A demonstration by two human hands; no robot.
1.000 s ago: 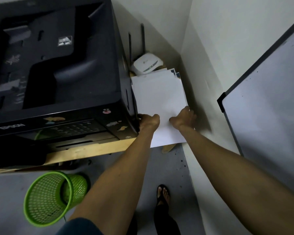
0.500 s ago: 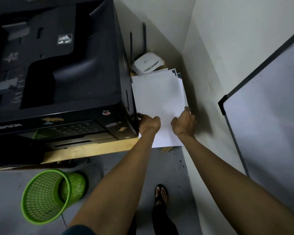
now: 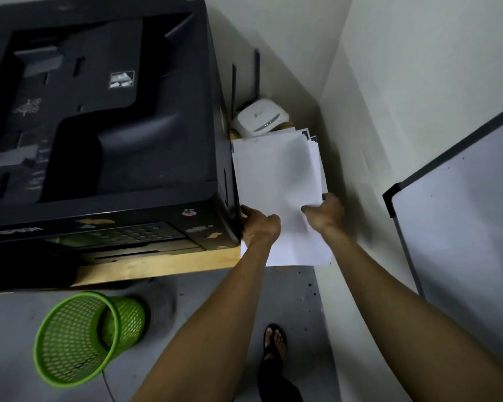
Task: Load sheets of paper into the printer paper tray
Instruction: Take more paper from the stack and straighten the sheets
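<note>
My left hand (image 3: 260, 227) and right hand (image 3: 325, 213) both close their fingers on the near end of a loose, slightly fanned stack of plain white paper sheets (image 3: 276, 181), lying on the wooden surface (image 3: 157, 264) just beside the black printer (image 3: 99, 126).
</note>
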